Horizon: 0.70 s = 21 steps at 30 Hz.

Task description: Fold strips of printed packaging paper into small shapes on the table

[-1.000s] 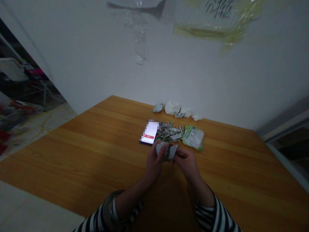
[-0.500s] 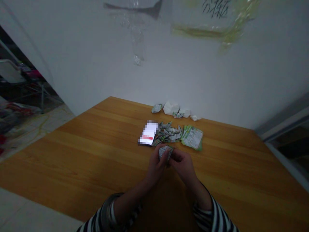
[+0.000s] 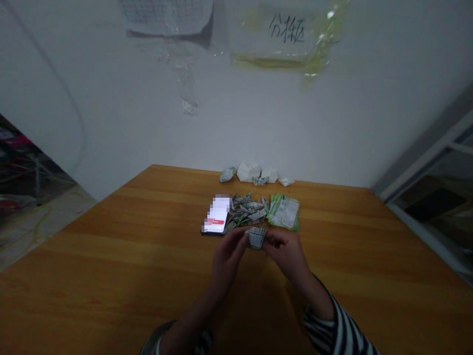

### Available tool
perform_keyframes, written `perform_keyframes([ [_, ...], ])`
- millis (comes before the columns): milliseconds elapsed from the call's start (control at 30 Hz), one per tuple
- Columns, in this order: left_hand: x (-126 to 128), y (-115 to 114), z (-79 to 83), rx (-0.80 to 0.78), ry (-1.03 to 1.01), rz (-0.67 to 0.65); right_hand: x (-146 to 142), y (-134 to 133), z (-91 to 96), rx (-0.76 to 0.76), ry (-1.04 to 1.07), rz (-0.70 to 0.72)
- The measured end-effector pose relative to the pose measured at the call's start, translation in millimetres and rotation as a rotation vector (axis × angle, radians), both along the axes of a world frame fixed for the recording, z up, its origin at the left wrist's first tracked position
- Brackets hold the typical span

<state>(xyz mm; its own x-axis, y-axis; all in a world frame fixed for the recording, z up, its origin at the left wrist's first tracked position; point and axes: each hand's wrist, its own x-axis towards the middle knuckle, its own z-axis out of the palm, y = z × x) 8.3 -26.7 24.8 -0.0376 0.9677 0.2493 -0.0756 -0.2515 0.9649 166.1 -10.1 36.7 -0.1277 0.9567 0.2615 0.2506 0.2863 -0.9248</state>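
Between my two hands is a small folded piece of printed paper (image 3: 256,237), pale with rows of dark print. My left hand (image 3: 228,252) pinches its left edge with thumb and fingers. On the other side my right hand (image 3: 286,250) grips the right edge, fingers bent. Just beyond them lies a heap of folded printed paper pieces (image 3: 249,209), green and white. A stack of flat green-and-white printed sheets (image 3: 284,212) lies to the right of the heap. Left of it rests a phone (image 3: 217,214) with a lit, partly blurred screen.
Crumpled white tissues (image 3: 249,172) and a crumpled printed paper (image 3: 227,174) lie along the wall at the back of the wooden table (image 3: 155,212). Taped to the wall is a handwritten sign (image 3: 286,29). A framed opening (image 3: 436,192) stands at the right.
My view has shifted, so the wall signs show lower and further left. The folded paper has turned to show a wider face, and my hands are further apart around it.
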Motion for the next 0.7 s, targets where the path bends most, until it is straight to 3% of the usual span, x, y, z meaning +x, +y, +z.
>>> perform_keyframes([
  [100, -1, -1, 0.6, 0.008, 0.024, -0.01, 7, -2, 4.4, 0.219, -0.206, -0.007],
  [200, 0, -4, 2.2, 0.025, 0.062, -0.013, 9, -6, 6.8, 0.331, -0.308, 0.01],
  [700, 1, -10, 0.2, 0.104, 0.146, 0.018, 8, -17, 4.6, 0.338, -0.332, -0.012],
])
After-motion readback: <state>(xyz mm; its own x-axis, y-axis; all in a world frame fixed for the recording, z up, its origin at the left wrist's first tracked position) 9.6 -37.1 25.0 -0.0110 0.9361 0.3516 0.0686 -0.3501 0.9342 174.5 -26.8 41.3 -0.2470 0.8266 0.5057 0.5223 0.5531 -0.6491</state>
